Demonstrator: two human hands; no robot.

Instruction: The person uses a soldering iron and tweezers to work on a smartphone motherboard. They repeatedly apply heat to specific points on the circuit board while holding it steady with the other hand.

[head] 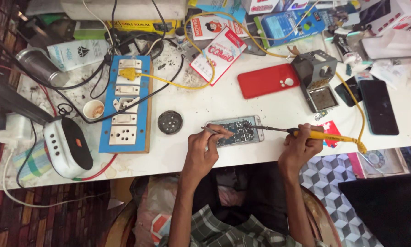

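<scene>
Right across the frame runs a big white bench (205, 103), dirty with dark specks toward the upper left. On its left part lies a long blue switch board (125, 104) with white sockets, and a yellow plug (128, 73) sits in it near the top. A yellow cable (201, 50) loops from that plug up and across the top of the frame. At the lower left edge rests a white and black speaker (68, 146). A flat red phone cover (267, 80) lies right of the middle, and just beside it on the right stands a grey metal iron stand (317, 80). A black phone (378, 106) lies face up near the right edge. Boxes and packets crowd the top of the frame.

Low in the middle of the frame lies an opened phone (239, 130) with its back off, so its dark circuit board shows. A round black disc (170, 122) sits to the left of it, and a small white cup (94, 109) sits farther left.

The left hand (205, 148) pinches thin metal tweezers (213, 131), and their tip touches the left end of the opened phone. The right hand (301, 144) is closed around the yellow grip of a soldering iron (297, 132), and its dark tip points left onto the circuit board.
</scene>
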